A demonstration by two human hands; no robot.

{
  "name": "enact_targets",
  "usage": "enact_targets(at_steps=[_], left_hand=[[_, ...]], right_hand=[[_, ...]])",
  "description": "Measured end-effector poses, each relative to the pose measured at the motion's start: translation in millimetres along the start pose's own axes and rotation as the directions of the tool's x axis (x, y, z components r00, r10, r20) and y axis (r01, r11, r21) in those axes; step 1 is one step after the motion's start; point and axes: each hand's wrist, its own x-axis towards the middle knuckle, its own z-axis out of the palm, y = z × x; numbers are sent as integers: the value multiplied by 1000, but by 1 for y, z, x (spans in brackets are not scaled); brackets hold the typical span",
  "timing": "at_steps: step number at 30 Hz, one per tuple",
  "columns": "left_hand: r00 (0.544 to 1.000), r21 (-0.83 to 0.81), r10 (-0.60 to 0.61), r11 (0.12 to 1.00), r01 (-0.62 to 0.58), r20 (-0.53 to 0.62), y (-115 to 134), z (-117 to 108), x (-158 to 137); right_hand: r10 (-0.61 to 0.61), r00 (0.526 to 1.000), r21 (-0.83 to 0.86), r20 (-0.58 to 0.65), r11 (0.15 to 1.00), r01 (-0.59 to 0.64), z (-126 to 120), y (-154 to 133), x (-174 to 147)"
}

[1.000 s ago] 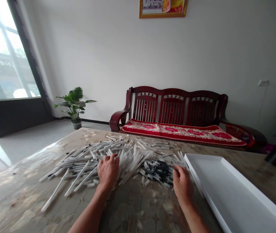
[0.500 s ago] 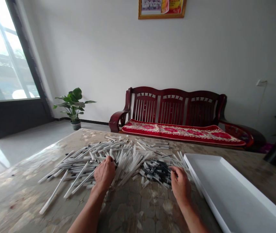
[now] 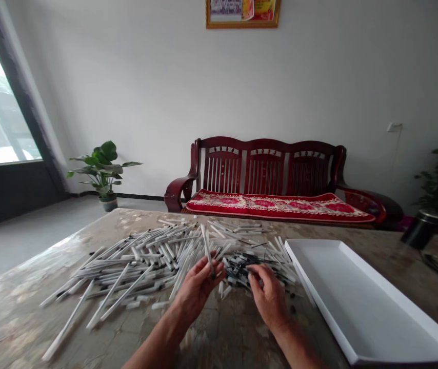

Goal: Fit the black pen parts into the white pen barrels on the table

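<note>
Left hand (image 3: 198,289) pinches near-upright slim white plastic tube (image 3: 205,244) over mottled brown table (image 3: 222,333); right hand (image 3: 270,294) curls at small black pieces (image 3: 238,266), hold unclear. Shallow white rectangular tray (image 3: 373,294) alongside, interior visible.

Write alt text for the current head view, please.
A person's left hand holds a white tube; the right hand is at black pieces. Loose tubes and a white tray lie on the table, a bench behind.
</note>
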Motion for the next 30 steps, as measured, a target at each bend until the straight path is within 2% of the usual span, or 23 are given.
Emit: enact_targets(at_steps=[3,7,11,15,19,23,30], left_hand=[[995,27,-75,997,73,59,-18,5,-6],[993,144,-55,989,39,105,-33,11,-8],[993,244,0,969,-29,117,-39,16,-7],[992,346,87,932,-113,91,-38,16,-6],[984,378,159,908,-179,82,-34,14,-6],[983,398,172,899,-183,63,-33,14,-7],[981,319,132,944,-81,-142,-41,16,-5]], right_hand=[[27,991,76,129,996,-37,3,-15,-4],[127,958,114,257,980,-161,7,-27,-6],[195,938,171,286,953,-250,12,-22,-5],[239,937,154,254,947,-283,15,-12,-4],[281,923,151,264,933,-328,15,-9,-5],[270,932,123,242,944,-306,16,-9,-5],[130,975,-43,180,991,-124,13,-10,-3]])
